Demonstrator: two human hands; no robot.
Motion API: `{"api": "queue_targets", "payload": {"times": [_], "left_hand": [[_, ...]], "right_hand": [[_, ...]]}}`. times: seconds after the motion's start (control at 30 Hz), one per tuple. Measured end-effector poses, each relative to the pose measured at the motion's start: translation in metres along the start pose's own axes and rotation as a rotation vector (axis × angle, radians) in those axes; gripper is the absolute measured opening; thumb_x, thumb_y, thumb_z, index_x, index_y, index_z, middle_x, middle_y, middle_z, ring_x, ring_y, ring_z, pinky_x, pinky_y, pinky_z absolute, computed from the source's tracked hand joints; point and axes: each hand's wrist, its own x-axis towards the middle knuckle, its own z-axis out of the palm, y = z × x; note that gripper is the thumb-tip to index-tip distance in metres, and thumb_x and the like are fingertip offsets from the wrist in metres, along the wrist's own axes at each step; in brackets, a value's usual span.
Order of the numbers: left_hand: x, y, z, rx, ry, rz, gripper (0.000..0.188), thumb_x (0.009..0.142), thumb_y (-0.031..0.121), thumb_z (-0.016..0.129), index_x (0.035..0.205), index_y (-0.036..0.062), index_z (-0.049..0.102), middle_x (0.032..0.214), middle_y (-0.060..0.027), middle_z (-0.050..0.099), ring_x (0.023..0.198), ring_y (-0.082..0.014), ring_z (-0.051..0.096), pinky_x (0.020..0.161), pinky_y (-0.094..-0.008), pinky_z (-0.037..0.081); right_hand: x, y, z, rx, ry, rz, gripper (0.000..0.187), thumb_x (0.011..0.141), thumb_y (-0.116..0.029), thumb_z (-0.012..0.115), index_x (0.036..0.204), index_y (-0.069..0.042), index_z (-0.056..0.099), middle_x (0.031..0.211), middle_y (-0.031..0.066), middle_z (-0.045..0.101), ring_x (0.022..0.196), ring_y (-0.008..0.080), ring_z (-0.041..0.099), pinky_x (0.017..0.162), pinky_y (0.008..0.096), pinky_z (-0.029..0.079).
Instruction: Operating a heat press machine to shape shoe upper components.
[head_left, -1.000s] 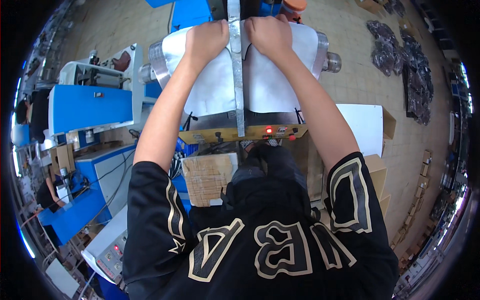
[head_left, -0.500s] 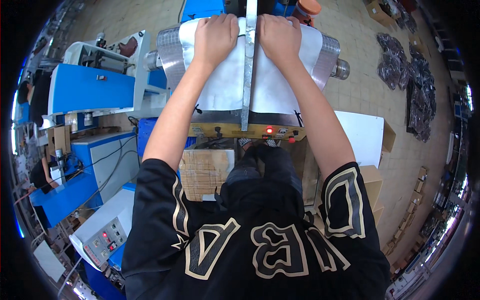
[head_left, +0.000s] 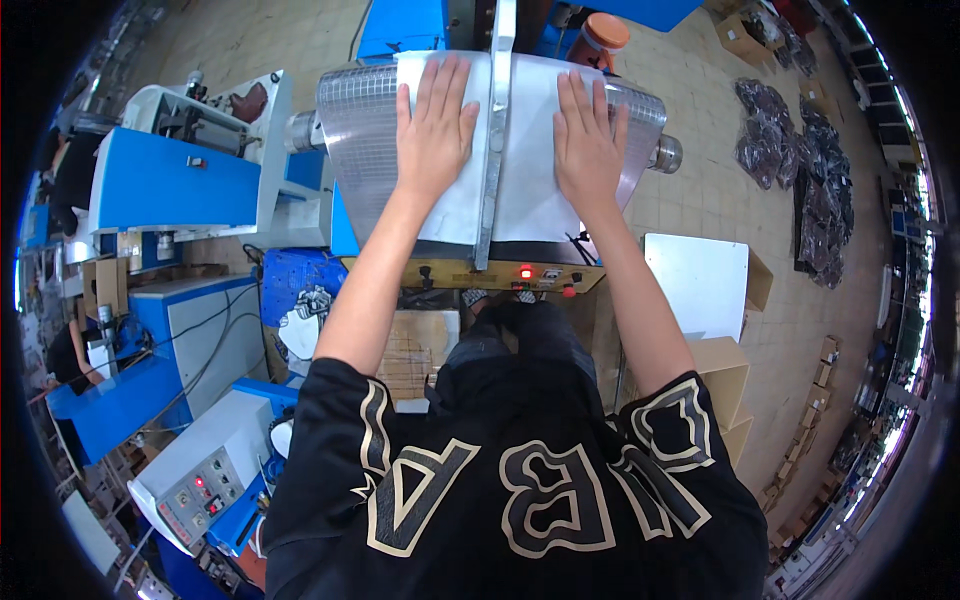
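A white sheet (head_left: 530,170) lies over the curved, grid-marked metal bed (head_left: 362,140) of a machine. A narrow metal bar (head_left: 488,180) runs above its middle, front to back. On the sheet left of the bar, my left hand (head_left: 435,130) rests flat with fingers stretched out. My right hand (head_left: 588,145) is spread flat on the right side, fingertips toward the far edge. Nothing is gripped in either hand. At the near side sits the yellow control panel (head_left: 470,275) with a lit red button (head_left: 526,271) and several knobs.
Blue-and-white machines (head_left: 180,180) stand on the left, with another control box (head_left: 205,495) nearer me. An orange-lidded container (head_left: 600,40) is behind the bed. To the right are a white board (head_left: 697,285), cardboard boxes (head_left: 720,370) and dark plastic-wrapped bundles (head_left: 770,135) on the floor.
My fingers were curled over the sheet's far edge; now both hands lie flat on it, drawn nearer to me. The sheet covers less width, baring more of the grid-marked bed.
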Motion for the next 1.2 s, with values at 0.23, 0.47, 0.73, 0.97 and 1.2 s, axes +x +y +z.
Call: {"api": "queue_targets", "payload": {"times": [0.23,0.47,0.73,0.97,1.2], "left_hand": [[-0.133,0.003,-0.017,-0.266,-0.316,-0.214,0.054,0.101,0.023,0.04,0.15,0.0033,0.028,0.155,-0.0162,0.028,0.145,-0.0296,0.023,0.116,-0.0527,0.012],[-0.346,0.008,-0.069,-0.404,-0.747,-0.531,0.024,0.099,0.017,0.042,0.101,0.0041,0.062,0.102,-0.0159,0.064,0.099,-0.0332,0.058,0.107,-0.0473,0.03],[-0.372,-0.042,-0.026,-0.822,-1.126,-0.361,0.034,0.096,0.027,0.046,0.079,0.0006,0.06,0.071,-0.0106,0.064,0.066,-0.0214,0.061,0.06,-0.0352,0.045],[-0.305,-0.031,-0.002,-0.68,-1.254,-0.865,0.043,0.099,0.036,0.05,0.072,0.0038,0.058,0.061,-0.0049,0.058,0.054,-0.0135,0.055,0.054,-0.0273,0.045],[-0.318,-0.005,-0.01,-0.856,-1.289,-1.044,0.037,0.099,0.033,0.05,0.083,0.003,0.063,0.072,-0.0078,0.066,0.06,-0.0144,0.061,0.057,-0.0258,0.047]], "right_hand": [[-0.117,0.039,-0.037,0.352,-0.006,0.377,0.041,0.102,-0.025,0.036,0.134,-0.006,0.053,0.137,0.0093,0.055,0.135,0.0242,0.042,0.114,0.0431,0.019],[-0.258,0.084,-0.007,0.604,-0.085,1.155,0.032,0.098,-0.024,0.05,0.113,0.0,0.064,0.104,0.0126,0.068,0.097,0.0234,0.064,0.088,0.0322,0.046],[-0.285,0.104,0.091,0.765,0.041,1.472,0.052,0.09,-0.033,0.064,0.127,0.0,0.051,0.112,0.0139,0.063,0.093,0.0194,0.062,0.082,0.0314,0.049],[-0.249,0.119,0.09,0.47,-0.092,1.547,0.059,0.08,-0.051,0.069,0.115,-0.004,0.059,0.105,0.0176,0.066,0.097,0.0308,0.065,0.083,0.0404,0.049],[-0.224,0.114,0.093,0.555,-0.316,1.421,0.028,0.079,-0.042,0.072,0.076,-0.014,0.071,0.111,0.0164,0.063,0.098,0.0331,0.063,0.079,0.046,0.05]]}}
